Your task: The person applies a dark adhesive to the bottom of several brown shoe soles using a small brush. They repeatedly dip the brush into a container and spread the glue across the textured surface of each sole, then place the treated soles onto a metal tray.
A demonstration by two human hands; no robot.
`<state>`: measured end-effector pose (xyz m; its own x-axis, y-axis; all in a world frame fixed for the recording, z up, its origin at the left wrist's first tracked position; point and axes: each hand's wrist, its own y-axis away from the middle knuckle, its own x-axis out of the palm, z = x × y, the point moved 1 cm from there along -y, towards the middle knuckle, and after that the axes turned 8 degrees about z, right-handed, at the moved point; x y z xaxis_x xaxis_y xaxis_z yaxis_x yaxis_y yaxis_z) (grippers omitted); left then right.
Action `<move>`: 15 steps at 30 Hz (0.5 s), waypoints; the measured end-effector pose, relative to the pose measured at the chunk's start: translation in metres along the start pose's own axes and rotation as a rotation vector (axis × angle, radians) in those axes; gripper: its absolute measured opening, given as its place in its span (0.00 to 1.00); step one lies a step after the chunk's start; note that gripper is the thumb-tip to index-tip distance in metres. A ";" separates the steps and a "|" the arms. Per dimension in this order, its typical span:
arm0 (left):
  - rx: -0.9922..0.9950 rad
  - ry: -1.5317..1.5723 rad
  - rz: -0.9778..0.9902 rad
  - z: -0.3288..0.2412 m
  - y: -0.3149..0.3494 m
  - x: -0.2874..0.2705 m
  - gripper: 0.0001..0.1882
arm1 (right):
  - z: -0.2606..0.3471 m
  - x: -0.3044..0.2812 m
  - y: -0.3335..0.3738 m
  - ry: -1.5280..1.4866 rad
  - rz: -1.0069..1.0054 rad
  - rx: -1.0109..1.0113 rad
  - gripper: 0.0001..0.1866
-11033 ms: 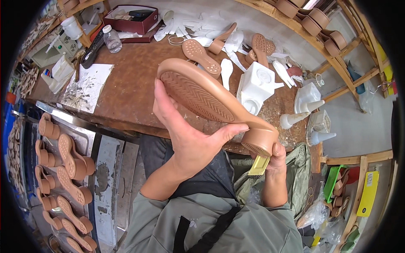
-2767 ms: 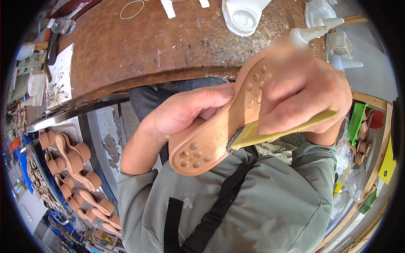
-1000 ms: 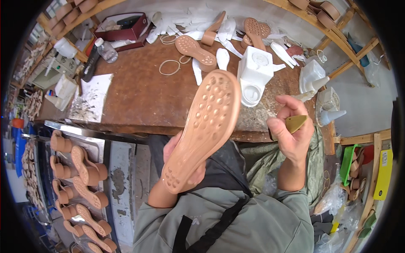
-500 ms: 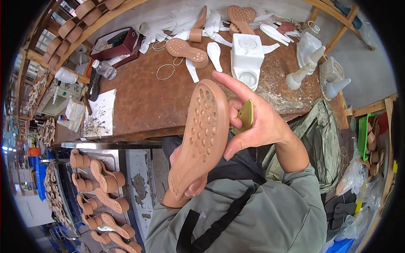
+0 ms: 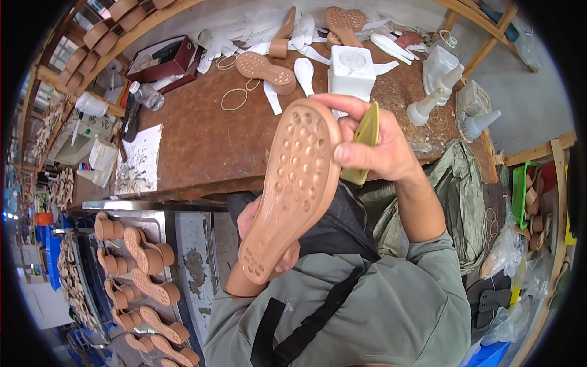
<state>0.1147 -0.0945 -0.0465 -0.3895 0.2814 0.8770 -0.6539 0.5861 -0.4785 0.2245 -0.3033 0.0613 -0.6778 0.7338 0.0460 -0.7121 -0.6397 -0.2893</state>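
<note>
A tan platform shoe sole (image 5: 293, 177) is held tilted up before my torso, its dimpled face showing. My left hand (image 5: 247, 218) grips it from behind near the narrow middle; fingers show on one side and part of the hand on the other, the rest hidden by the sole. My right hand (image 5: 391, 150) touches the sole's upper right edge with its thumb and a stretched finger. Tucked in that same hand is a flat olive-yellow piece (image 5: 369, 131) with a pointed tip, whose exact kind I cannot make out.
The brown workbench (image 5: 202, 134) bears more tan soles (image 5: 266, 70), a white block-shaped container (image 5: 352, 73), white nozzle bottles (image 5: 425, 110) and a dark red box (image 5: 162, 61). At lower left, several soles lie on a metal rack (image 5: 168, 220). A grey-green sheet (image 5: 461, 202) hangs at right.
My right hand has turned and closed in on the sole, its thumb now at the edge. The olive-yellow piece stands more upright. The sole has tipped to show more of its dimpled face.
</note>
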 end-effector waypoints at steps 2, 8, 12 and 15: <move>0.040 0.017 0.001 0.002 -0.004 0.002 0.35 | -0.002 0.001 -0.001 -0.005 -0.057 0.008 0.35; 0.083 -0.320 -0.392 0.006 -0.024 0.034 0.36 | -0.010 0.002 0.008 0.369 -0.215 0.102 0.36; 0.094 -1.047 -0.436 0.005 -0.041 0.035 0.33 | -0.005 -0.008 0.023 0.442 -0.355 0.139 0.43; 0.109 -1.445 -0.497 0.014 -0.037 0.034 0.37 | 0.014 0.000 0.021 0.663 -0.264 0.192 0.52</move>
<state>0.1166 -0.1177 0.0005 -0.3594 -0.9150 0.1834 -0.9227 0.3192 -0.2160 0.2072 -0.3204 0.0691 -0.2703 0.8142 -0.5139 -0.8968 -0.4071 -0.1734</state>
